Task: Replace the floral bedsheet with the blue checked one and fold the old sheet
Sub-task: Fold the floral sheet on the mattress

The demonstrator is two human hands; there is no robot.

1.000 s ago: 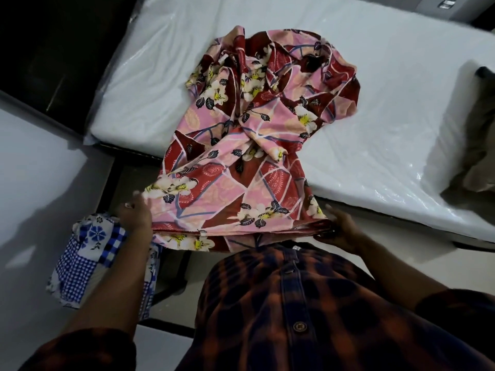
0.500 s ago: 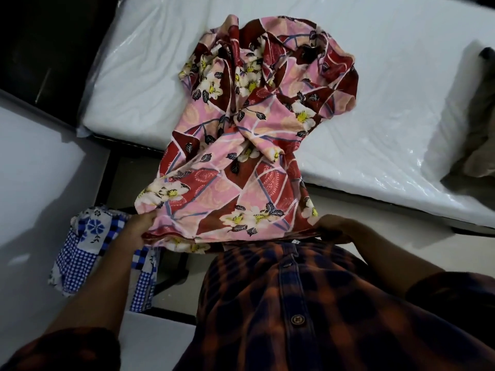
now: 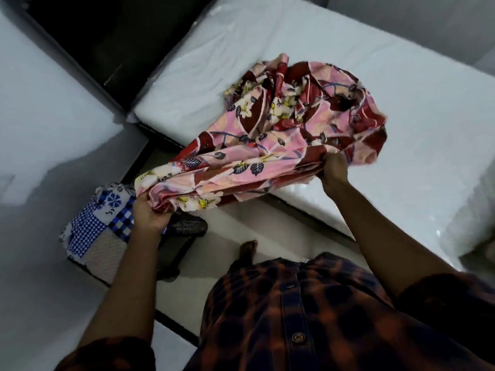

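The floral bedsheet [image 3: 294, 135] lies bunched on the bare white mattress [image 3: 401, 89], its near edge gathered into a band over the bed's side. The left hand [image 3: 148, 214] grips one end and the right hand [image 3: 333, 171] clutches the other. The blue checked sheet [image 3: 99, 223] sits folded on dark furniture [image 3: 184, 228] just beside the left hand, off the bed.

The room is dimly and coolly lit. The mattress [image 3: 294, 49] is rendered brightest and faintly glossy; the top left corner is lost in black. Soft shadows are thrown across the pale surface [image 3: 53, 116] at left. The floral sheet [image 3: 267, 162] is slightly smeared, and lines are bent near the borders.
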